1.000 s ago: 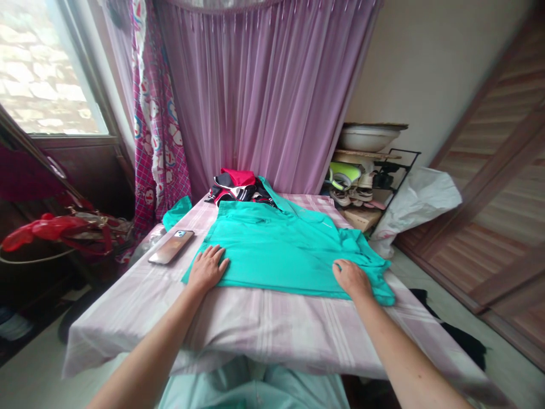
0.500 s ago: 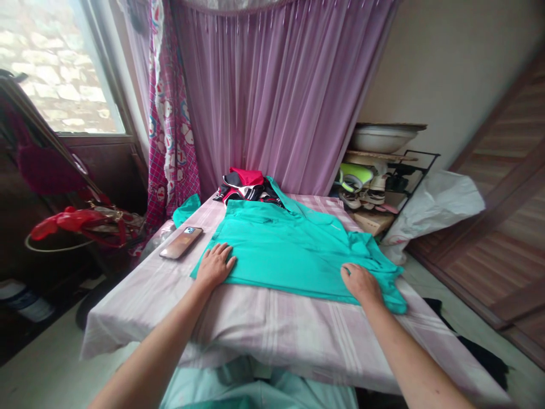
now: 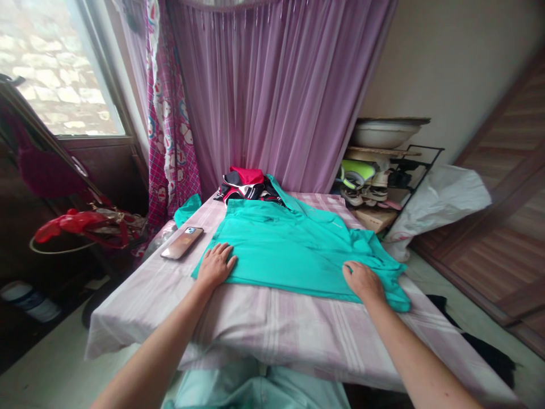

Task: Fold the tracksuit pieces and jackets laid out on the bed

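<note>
A teal shirt (image 3: 289, 247) lies spread flat on a table covered with a pink checked cloth (image 3: 272, 326). My left hand (image 3: 216, 264) rests palm down on the shirt's near left corner, fingers apart. On the near right hem lies my right hand (image 3: 361, 280), fingers curled loosely on the fabric; whether it pinches the cloth I cannot tell. A phone (image 3: 181, 242) lies face up on the cloth just left of the shirt.
A heap of red, black and white clothes (image 3: 244, 184) sits at the table's far end, with another teal piece (image 3: 186, 209) at the far left edge. A shoe rack (image 3: 383, 184) and a white bag (image 3: 438, 199) stand to the right. Red bags (image 3: 80, 222) hang at the left.
Both hands stay on the shirt's near hem. The view has shifted slightly; the right hand has slid a little toward the near right corner.
</note>
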A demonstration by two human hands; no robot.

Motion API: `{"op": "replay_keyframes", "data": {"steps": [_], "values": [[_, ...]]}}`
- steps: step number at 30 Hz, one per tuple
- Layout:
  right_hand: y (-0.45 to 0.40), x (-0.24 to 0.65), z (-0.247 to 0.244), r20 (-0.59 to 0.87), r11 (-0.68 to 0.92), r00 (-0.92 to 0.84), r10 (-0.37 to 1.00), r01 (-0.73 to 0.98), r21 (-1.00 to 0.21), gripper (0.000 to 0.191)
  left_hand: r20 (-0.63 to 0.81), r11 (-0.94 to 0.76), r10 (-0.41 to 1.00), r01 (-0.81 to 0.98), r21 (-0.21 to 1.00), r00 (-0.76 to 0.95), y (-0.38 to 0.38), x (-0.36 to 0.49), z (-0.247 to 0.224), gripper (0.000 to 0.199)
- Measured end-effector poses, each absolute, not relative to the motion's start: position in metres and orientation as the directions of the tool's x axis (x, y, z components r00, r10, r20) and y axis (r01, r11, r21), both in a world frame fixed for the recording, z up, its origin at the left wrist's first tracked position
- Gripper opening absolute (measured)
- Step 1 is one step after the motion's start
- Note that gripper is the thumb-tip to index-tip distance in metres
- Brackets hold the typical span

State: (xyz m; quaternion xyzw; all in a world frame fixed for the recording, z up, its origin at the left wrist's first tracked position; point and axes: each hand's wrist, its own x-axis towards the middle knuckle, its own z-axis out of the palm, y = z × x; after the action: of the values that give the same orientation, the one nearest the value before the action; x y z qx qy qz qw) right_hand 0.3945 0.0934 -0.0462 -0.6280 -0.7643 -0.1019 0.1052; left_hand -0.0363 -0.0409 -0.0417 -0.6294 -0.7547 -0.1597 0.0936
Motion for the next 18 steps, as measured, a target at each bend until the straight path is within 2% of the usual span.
{"op": "replay_keyframes", "data": {"steps": [18], "values": [[0.0962, 0.3956, -0.0482, 0.3, 0.203, -0.181, 0.937, 0.978, -0.045, 0.033, 0.329, 0.157, 0.924, 0.978, 0.135, -0.194, -0.041, -0.0364, -0.0375, 0.048]]}}
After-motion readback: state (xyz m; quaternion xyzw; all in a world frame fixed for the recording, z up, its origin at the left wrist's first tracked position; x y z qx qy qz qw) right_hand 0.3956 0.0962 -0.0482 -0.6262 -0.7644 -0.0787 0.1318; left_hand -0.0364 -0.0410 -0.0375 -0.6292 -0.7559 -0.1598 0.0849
